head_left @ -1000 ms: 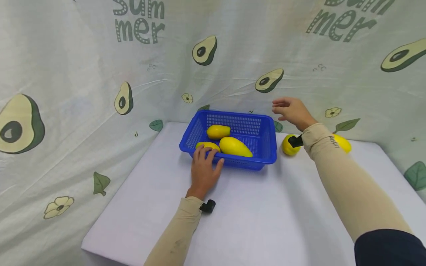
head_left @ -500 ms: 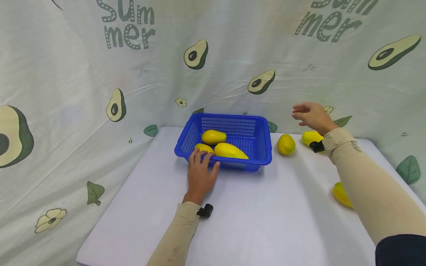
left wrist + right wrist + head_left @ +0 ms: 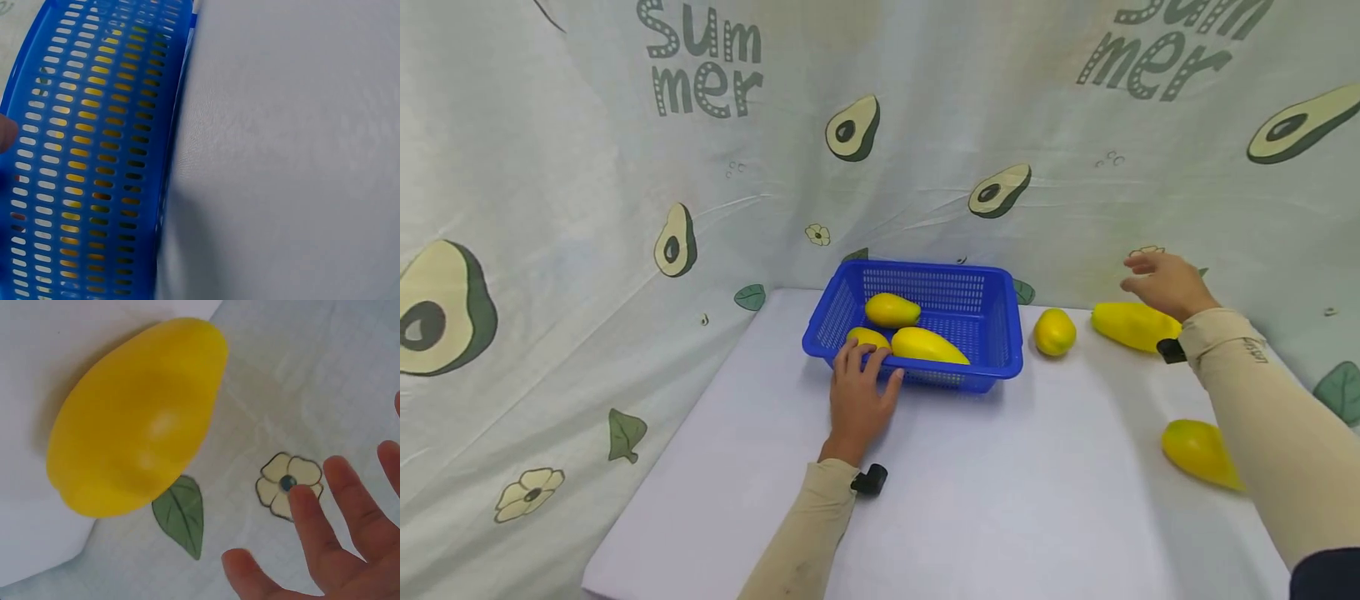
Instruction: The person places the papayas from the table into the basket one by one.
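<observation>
Your right hand [image 3: 1172, 283] is nearer, fingers spread and empty; the back yellow fruit [image 3: 1131, 325] lies below them on the desk [image 3: 1000, 500], long axis slanting far-left to near-right; your left hand [image 3: 856, 408] grips the basket [image 3: 1001, 323]

Head: from above your worktop [image 3: 1000, 492], facing forward and down, farther back.
Left wrist: close, facing your blue basket [image 3: 92, 156], wall at nine o'clock.
Right wrist: close, facing your yellow fruit [image 3: 137, 419], at ten o'clock.
Basket, fruit: your head view shares both.
</observation>
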A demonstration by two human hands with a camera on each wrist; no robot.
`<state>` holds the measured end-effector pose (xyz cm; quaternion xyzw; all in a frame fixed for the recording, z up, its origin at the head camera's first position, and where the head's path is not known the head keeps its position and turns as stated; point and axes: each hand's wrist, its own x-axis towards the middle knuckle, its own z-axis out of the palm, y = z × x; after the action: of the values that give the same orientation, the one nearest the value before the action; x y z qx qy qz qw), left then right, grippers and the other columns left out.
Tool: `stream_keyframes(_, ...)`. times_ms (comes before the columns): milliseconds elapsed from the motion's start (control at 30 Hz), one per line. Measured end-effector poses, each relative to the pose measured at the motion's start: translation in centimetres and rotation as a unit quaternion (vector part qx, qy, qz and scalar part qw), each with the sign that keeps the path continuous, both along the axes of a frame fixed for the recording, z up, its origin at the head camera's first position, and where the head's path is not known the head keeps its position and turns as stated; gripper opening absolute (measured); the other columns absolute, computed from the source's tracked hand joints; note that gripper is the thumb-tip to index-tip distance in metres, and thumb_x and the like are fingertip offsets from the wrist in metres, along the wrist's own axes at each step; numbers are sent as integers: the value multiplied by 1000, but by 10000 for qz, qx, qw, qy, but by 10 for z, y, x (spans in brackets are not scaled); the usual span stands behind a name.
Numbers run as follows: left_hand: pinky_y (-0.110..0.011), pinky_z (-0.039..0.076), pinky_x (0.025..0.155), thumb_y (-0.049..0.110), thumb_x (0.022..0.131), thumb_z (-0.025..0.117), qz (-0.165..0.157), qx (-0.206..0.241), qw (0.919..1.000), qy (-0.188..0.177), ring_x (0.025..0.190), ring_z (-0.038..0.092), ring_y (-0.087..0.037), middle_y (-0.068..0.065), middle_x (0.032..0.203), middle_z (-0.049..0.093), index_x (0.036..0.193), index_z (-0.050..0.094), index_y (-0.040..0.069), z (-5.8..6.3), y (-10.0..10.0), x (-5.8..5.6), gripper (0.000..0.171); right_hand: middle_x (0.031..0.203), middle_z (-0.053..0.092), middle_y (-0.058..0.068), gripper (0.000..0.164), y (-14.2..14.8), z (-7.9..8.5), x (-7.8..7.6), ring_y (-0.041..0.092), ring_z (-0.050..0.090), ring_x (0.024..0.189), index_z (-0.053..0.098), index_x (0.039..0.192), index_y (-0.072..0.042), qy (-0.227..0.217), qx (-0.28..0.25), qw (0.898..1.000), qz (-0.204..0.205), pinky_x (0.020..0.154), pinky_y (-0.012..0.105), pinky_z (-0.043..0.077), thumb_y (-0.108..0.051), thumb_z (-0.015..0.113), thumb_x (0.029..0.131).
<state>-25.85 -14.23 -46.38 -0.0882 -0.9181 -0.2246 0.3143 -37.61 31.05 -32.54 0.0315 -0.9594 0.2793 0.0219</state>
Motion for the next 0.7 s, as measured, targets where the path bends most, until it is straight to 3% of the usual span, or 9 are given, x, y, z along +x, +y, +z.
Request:
stream_keyframes(300,-53,33,114,39,98,63,3,-8,10000,33,143,29,-30,-7,131,51,127,66,15,3,2,0,38,151,16,43,80,26,-19,-10,67,19,130,20,155,2,-722,458,9963,47,102,78,21,-38,59,99)
stream_keyframes(500,-51,32,115,38,98,63,-27,-17,10000,3,143,28,-30,-7,132,50,127,66,15,3,1,-1,37,148,19,45,92,43,-37,-15,71,17,127,19,154,6,-897,1009,9906,214,99,83,13,-47,65,94)
stream_keyframes(700,-51,31,115,39,98,63,22,56,10000,-76,144,27,-30,-7,134,49,128,65,16,3,3,0,38,148,13,47,102,59,-48,-15,68,14,130,14,153,9,-1049,976,9891,326,103,80,7,-54,65,92)
